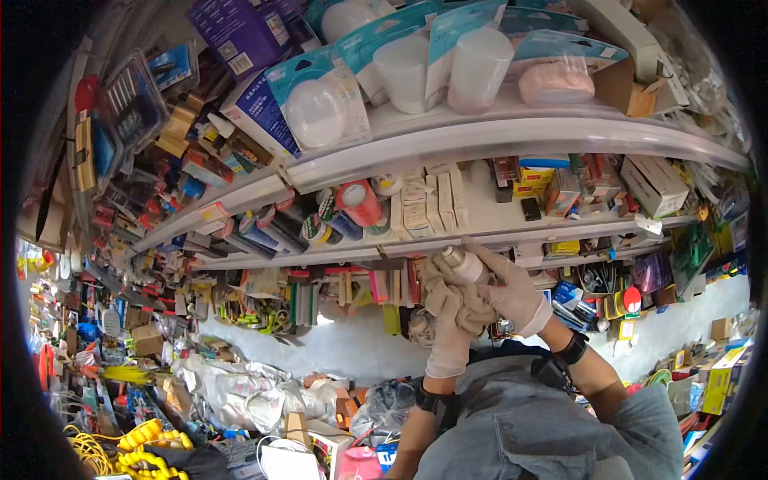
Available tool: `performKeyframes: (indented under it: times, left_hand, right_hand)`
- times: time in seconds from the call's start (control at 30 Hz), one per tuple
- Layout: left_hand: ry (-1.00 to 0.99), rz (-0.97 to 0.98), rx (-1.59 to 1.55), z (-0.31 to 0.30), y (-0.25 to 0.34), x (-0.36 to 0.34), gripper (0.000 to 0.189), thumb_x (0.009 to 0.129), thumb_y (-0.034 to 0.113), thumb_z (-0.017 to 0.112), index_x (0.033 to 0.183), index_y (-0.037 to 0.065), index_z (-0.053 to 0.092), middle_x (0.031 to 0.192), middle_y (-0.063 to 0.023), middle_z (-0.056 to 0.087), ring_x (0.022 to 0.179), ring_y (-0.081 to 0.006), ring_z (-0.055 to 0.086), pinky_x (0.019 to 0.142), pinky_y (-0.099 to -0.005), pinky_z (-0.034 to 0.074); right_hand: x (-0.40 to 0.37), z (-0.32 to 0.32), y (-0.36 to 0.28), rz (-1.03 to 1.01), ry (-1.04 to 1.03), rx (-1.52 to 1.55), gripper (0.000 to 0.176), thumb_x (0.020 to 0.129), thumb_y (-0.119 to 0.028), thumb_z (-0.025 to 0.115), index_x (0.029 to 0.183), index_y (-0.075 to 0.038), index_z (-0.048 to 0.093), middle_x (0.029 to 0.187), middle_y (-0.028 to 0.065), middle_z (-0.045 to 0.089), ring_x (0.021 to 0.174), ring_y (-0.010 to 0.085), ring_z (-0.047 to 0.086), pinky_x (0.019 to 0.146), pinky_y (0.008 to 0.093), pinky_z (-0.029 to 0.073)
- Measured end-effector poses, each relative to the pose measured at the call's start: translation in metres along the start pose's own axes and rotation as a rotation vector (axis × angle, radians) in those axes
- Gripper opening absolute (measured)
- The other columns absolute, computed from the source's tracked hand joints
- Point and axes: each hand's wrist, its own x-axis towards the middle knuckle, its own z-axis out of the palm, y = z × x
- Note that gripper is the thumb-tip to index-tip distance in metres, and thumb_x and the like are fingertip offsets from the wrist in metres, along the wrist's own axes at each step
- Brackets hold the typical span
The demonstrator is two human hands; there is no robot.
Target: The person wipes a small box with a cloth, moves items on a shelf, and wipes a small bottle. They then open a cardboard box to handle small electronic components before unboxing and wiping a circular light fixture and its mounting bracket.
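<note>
1. Blue-and-white box (pixel 262 114) on the upper shelf: rows of printed characters, too small to read surely.
2. Purple box (pixel 234 34), above the blue-and-white box: a pale code label, its print unreadable.
3. Teal cards (pixel 386 38), right of the blue-and-white box: white lettering, blurred.
4. No word or number reads clearly.

White shelves (pixel 480 142) curve across a cramped, shop-like room, their lower tiers densely stocked. Pale grey floor (pixel 356 346) shows between the shelving and crowded piles of goods (pixel 264 392). Brighter light falls at the far left, while the view's outer edges sink into black.
</note>
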Motion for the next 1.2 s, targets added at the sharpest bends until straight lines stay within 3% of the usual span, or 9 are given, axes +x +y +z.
performKeyframes:
  times: [0.17, 0.3, 0.47, 0.57, 0.67, 0.8, 0.87, 0.97, 1.2]
  left_hand:
    - [0.008, -0.040, -0.158, -0.017, -0.010, 0.001, 0.046, 0.100, 0.040, 0.045, 0.134, 0.008, 0.047, 0.124, -0.0063, 0.058, 0.109, -0.0204, 0.058, 0.093, -0.0357, 0.049]
    - [0.119, -0.039, 0.085, -0.016, -0.002, -0.007, 0.038, 0.099, 0.029, 0.048, 0.132, 0.009, 0.049, 0.125, -0.0059, 0.058, 0.110, -0.0212, 0.058, 0.093, -0.0363, 0.049]
    - [0.058, 0.202, 0.334, -0.005, 0.007, -0.011, 0.037, 0.098, 0.025, 0.053, 0.132, 0.011, 0.050, 0.129, -0.0055, 0.057, 0.112, -0.0225, 0.057, 0.092, -0.0372, 0.049]
    - [0.163, -0.009, -0.050, -0.007, -0.001, -0.015, 0.043, 0.100, 0.034, 0.049, 0.136, 0.012, 0.047, 0.136, -0.0068, 0.052, 0.120, -0.0255, 0.054, 0.098, -0.0406, 0.048]
    - [0.017, -0.007, -0.286, 0.019, 0.008, -0.024, 0.060, 0.101, 0.052, 0.034, 0.146, 0.012, 0.037, 0.147, -0.0106, 0.042, 0.134, -0.0314, 0.042, 0.109, -0.0481, 0.039]
    - [-0.190, -0.015, -0.551, 0.009, -0.001, -0.016, 0.058, 0.102, 0.050, 0.035, 0.145, 0.012, 0.039, 0.146, -0.0102, 0.043, 0.133, -0.0311, 0.043, 0.109, -0.0470, 0.041]
    - [-0.381, -0.242, -0.997, -0.012, -0.010, -0.012, 0.056, 0.102, 0.049, 0.036, 0.143, 0.011, 0.042, 0.143, -0.0098, 0.045, 0.131, -0.0306, 0.045, 0.109, -0.0467, 0.040]
    - [-0.115, -0.171, -0.726, -0.012, -0.016, -0.018, 0.054, 0.101, 0.049, 0.039, 0.141, 0.012, 0.044, 0.140, -0.0095, 0.048, 0.127, -0.0292, 0.048, 0.106, -0.0445, 0.043]
    - [-0.013, -0.116, -0.408, -0.004, -0.017, -0.022, 0.038, 0.102, 0.039, 0.046, 0.127, 0.012, 0.055, 0.121, -0.0033, 0.060, 0.110, -0.0215, 0.059, 0.092, -0.0339, 0.050]
  right_hand:
    - [-0.005, -0.010, -0.013, 0.105, -0.099, -0.481, 0.060, 0.080, -0.028, 0.071, 0.135, -0.012, 0.054, 0.125, 0.0209, 0.059, 0.114, 0.0382, 0.056, 0.097, 0.0405, 0.046]
    - [-0.001, -0.020, -0.004, 0.237, -0.148, -0.294, 0.056, 0.080, -0.031, 0.071, 0.131, -0.011, 0.057, 0.124, 0.0203, 0.059, 0.114, 0.0381, 0.056, 0.096, 0.0405, 0.046]
    - [0.005, -0.011, -0.022, -0.052, -0.098, -0.499, 0.054, 0.081, -0.037, 0.073, 0.125, -0.008, 0.060, 0.119, 0.0182, 0.059, 0.113, 0.0369, 0.056, 0.095, 0.0387, 0.046]
    - [0.004, -0.012, -0.026, 0.031, -0.165, -0.532, 0.051, 0.082, -0.035, 0.072, 0.123, -0.007, 0.061, 0.117, 0.0175, 0.058, 0.111, 0.0361, 0.057, 0.094, 0.0388, 0.047]
    - [0.001, -0.008, -0.036, 0.036, -0.173, -0.409, 0.046, 0.084, -0.031, 0.070, 0.121, -0.006, 0.061, 0.117, 0.0168, 0.057, 0.109, 0.0356, 0.057, 0.093, 0.0399, 0.047]
    - [0.001, -0.004, -0.031, -0.070, -0.203, -0.384, 0.044, 0.085, -0.031, 0.069, 0.120, -0.006, 0.062, 0.117, 0.0161, 0.058, 0.108, 0.0347, 0.057, 0.093, 0.0409, 0.047]
    - [-0.002, -0.004, -0.026, -0.067, -0.192, -0.489, 0.044, 0.084, -0.031, 0.070, 0.120, -0.008, 0.062, 0.119, 0.0159, 0.058, 0.110, 0.0337, 0.057, 0.094, 0.0398, 0.047]
    - [-0.006, -0.004, -0.022, -0.026, -0.201, -0.486, 0.043, 0.084, -0.030, 0.069, 0.121, -0.009, 0.062, 0.121, 0.0156, 0.059, 0.110, 0.0338, 0.058, 0.093, 0.0393, 0.048]
    - [-0.011, -0.003, -0.013, -0.308, -0.193, -0.628, 0.040, 0.080, -0.021, 0.071, 0.117, -0.010, 0.063, 0.120, 0.0119, 0.060, 0.107, 0.0326, 0.060, 0.090, 0.0405, 0.049]
